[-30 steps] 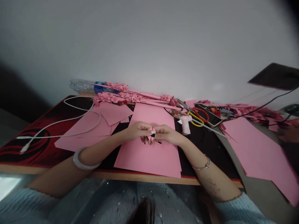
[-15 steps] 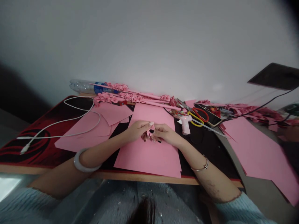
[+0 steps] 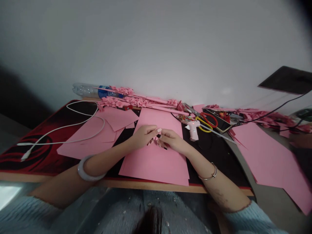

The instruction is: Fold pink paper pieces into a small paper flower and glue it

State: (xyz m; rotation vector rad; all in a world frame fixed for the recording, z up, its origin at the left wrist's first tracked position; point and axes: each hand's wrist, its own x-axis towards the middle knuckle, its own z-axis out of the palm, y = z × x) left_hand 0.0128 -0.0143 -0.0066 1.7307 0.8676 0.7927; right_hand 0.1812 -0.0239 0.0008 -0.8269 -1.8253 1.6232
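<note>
Backed by a smooth, pale grey wall. Below it, a desk with a bare wood edge, topped by a black-and-red mat. Angled in from both lower corners, left forearm and right forearm — slanting toward each other, with pale blue knit sleeves ending near the elbows. Flat beneath the hands, long pink sheets with smooth matte faces and slightly uneven edges. To the left, more pink sheets, overlapping at angles. Along the wall, a clear ribbed plastic bottle on its side, beside ruffled paper flowers on slim rolled stems. Brought together over the central sheets, left hand and right hand, with thumbs nearly meeting on top and fingers curled underneath. To the right, scissors with red and yellow loop handles, and near them a pistol-shaped, glossy pink glue gun. Around the left forearm, a thick, rounded, pale bangle; around the right, a thin metal bracelet. Pinched between both hands' fingertips, a small folded paper piece, pink and creased — mostly covered, so hard to tell its full shape.
</note>
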